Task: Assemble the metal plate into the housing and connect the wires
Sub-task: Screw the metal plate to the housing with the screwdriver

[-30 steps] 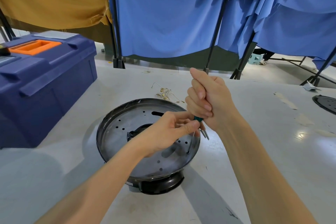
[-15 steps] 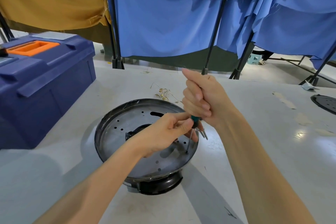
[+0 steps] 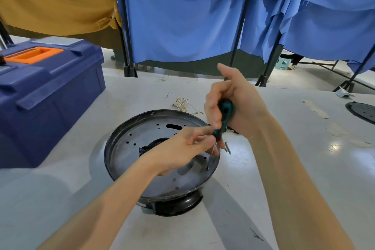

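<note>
A round perforated metal plate (image 3: 142, 140) lies inside the black housing (image 3: 178, 205) at the table's middle. My right hand (image 3: 239, 103) grips the teal-and-black handle of a screwdriver (image 3: 224, 115), held nearly upright above the plate's right side. Its thin shaft runs down to a hole near the plate's right rim. My left hand (image 3: 182, 150) rests over the plate and pinches the shaft just below the handle. Two loose screws (image 3: 227, 147) lie on the table by the rim. Thin wires with brass terminals (image 3: 182, 103) lie beyond the housing.
A dark blue toolbox (image 3: 46, 95) with an orange handle stands at the left. A second black round part (image 3: 363, 111) lies at the far right edge. Blue and ochre cloth screens on black stands close off the back of the table.
My right hand has loosened and shifted on the screwdriver, so the teal handle now shows between its fingers. My left hand stays on the shaft and the tip remains at the plate's hole.
</note>
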